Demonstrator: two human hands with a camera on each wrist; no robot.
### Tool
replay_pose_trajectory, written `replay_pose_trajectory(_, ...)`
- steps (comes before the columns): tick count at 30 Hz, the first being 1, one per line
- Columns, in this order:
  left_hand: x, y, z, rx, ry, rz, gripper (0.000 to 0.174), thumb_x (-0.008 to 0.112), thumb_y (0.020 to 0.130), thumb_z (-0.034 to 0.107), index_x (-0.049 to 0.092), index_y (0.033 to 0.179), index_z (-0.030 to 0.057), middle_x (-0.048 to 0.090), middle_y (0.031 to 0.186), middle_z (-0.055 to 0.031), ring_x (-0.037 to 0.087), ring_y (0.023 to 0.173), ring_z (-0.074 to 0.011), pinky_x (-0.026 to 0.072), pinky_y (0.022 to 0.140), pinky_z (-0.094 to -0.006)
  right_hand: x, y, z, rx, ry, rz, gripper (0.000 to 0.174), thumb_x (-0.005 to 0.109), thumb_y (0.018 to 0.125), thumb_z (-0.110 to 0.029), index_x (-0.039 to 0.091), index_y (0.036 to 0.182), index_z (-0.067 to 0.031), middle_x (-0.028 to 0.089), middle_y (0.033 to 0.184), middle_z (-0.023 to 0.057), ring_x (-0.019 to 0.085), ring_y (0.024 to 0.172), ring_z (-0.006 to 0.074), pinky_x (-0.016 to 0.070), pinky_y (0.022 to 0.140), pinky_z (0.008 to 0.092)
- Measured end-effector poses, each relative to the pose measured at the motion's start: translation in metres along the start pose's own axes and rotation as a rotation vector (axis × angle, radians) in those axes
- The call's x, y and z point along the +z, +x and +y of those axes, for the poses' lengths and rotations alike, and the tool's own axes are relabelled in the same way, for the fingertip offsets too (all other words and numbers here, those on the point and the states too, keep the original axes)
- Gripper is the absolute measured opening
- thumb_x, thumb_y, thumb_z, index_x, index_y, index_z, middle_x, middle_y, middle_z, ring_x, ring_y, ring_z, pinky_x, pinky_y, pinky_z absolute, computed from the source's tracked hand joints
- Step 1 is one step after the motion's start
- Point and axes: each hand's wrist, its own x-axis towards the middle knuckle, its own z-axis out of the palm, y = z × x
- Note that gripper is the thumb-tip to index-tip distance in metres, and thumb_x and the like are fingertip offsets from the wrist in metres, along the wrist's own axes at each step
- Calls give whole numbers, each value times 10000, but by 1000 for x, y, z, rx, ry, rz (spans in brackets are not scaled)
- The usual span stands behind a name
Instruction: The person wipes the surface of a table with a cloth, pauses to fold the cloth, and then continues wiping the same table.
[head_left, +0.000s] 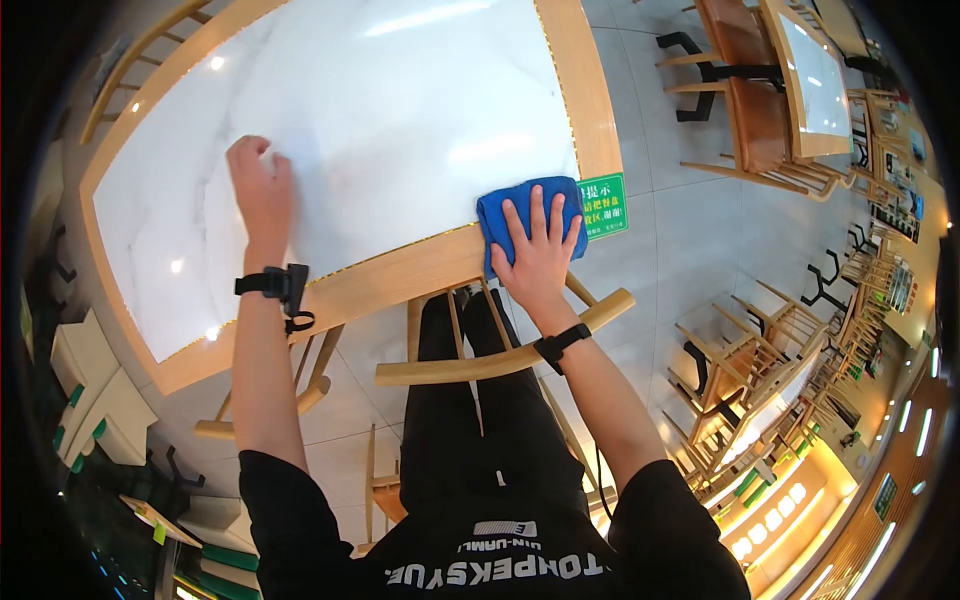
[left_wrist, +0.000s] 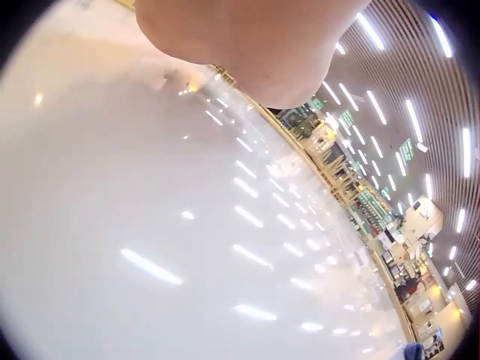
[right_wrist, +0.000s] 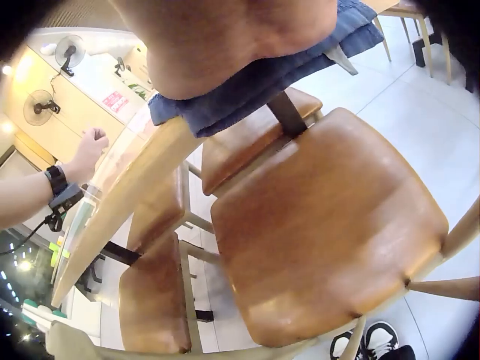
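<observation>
My right hand (head_left: 541, 248) lies with spread, straight fingers on a folded blue cloth (head_left: 491, 222) at the near right corner of the table (head_left: 390, 110). The cloth overlaps the wooden edge and part of a green sign (head_left: 612, 205) with writing. In the right wrist view the cloth (right_wrist: 225, 112) hangs a little past the table's rim under the hand. My left hand (head_left: 262, 190) is over the left part of the white marbled tabletop, fingers loosely bent, holding nothing. Its fingertips are hidden in the left wrist view.
A wooden chair back (head_left: 510, 362) stands between my body and the table. Brown chair seats (right_wrist: 322, 232) are tucked below the table edge. Another table (head_left: 815, 85) with chairs stands at the right, on a grey tiled floor (head_left: 640, 270).
</observation>
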Motion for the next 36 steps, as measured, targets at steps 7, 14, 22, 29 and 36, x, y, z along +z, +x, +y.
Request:
replay_pose_trajectory(7, -8, 7, -52, -133, 71, 22, 270, 544, 920, -24, 565, 1189, -9, 524, 1240, -154, 566, 983, -273, 507, 838, -374, -1, -5, -4, -13, 55, -3, 662, 658, 929, -434, 560, 1538, -195, 280, 1720, 211, 178, 1578, 516, 110, 1180, 781)
replay_pose_trajectory(14, -7, 7, -49, -221, -33, -46, 248, 552, 922, -41, 560, 1166, 9, 523, 1242, -128, 581, 899, -228, 516, 759, -334, 2, -22, -29, -28, 128, -98, 658, 635, 932, -412, 560, 1535, -161, 231, 1716, 288, 109, 1579, 563, 49, 1180, 788)
replay_pose_trajectory(22, -8, 5, -48, -203, -47, -71, 233, 552, 913, -67, 566, 1126, 27, 543, 1201, -107, 579, 833, -208, 514, 719, -326, -4, 3, -33, -46, 113, -150, 700, 637, 884, -387, 557, 1546, -174, 211, 1719, 299, 83, 1583, 568, 21, 1184, 788)
replay_pose_trajectory(29, -7, 5, -46, -174, -64, -24, 183, 591, 892, -96, 600, 1030, 23, 580, 1090, -103, 590, 783, -215, 514, 674, -321, -3, 56, -45, -57, 53, -145, 699, 634, 870, -369, 564, 1541, -188, 215, 1722, 284, 89, 1592, 543, 40, 1195, 776)
replay_pose_trajectory(36, -9, 8, -43, -158, -62, -50, 154, 623, 864, -116, 599, 951, 9, 585, 1038, -92, 593, 781, -220, 514, 671, -327, -1, 99, -53, -80, 52, -101, 697, 628, 861, -335, 566, 1540, -188, 231, 1721, 271, 105, 1597, 524, 56, 1200, 769)
